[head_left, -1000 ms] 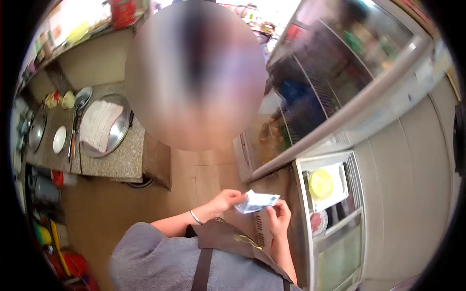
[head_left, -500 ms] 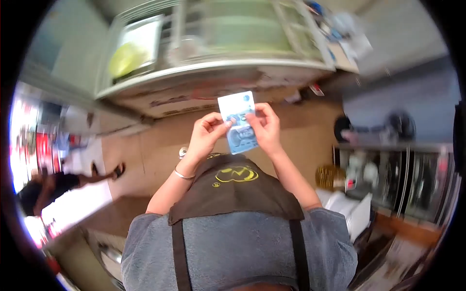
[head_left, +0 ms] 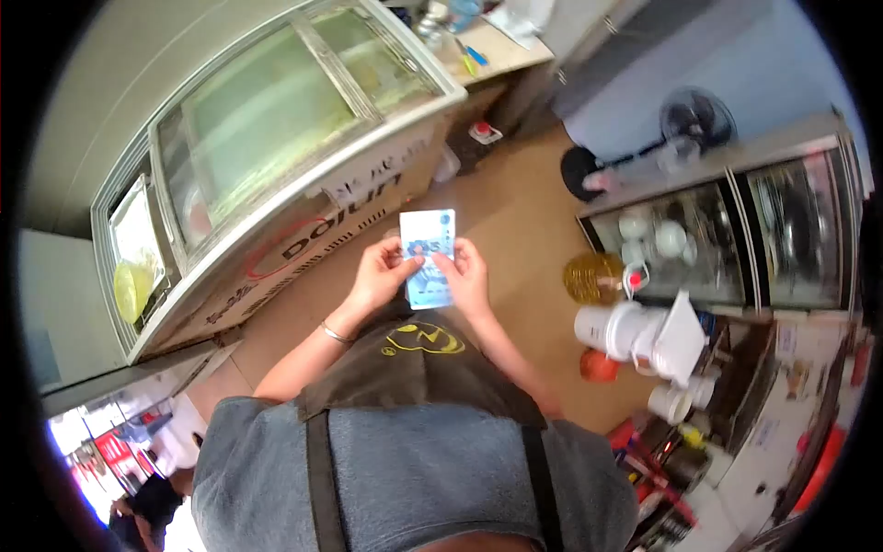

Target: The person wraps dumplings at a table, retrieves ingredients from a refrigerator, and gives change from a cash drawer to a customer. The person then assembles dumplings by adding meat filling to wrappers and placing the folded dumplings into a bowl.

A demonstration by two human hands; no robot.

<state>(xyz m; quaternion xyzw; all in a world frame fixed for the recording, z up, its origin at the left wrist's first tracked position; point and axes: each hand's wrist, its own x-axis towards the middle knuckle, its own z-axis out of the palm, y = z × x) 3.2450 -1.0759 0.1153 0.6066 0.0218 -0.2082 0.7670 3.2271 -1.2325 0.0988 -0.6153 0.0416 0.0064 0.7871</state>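
Note:
A blue and white banknote [head_left: 429,230] is held upright in front of my apron, with its pale end pointing away from me. Whether it is one note or a few stacked cannot be told. My left hand [head_left: 379,274] pinches its left edge, thumb on the printed face. On the opposite edge my right hand [head_left: 467,281] grips it the same way, fingers behind the paper. The dark apron [head_left: 368,373] with a yellow print lies just below both hands.
A glass-topped chest freezer [head_left: 276,235] runs along the left. To the right stand a glass-door cabinet [head_left: 681,239], a jug of yellow oil [head_left: 591,279], white buckets [head_left: 625,329] and a black fan [head_left: 696,117]. A person [head_left: 156,506] is at the lower left.
My view has turned to the right, so the freezer now slants at the left and the cabinet and buckets show more fully. Both hands still hold the banknote, now straighter.

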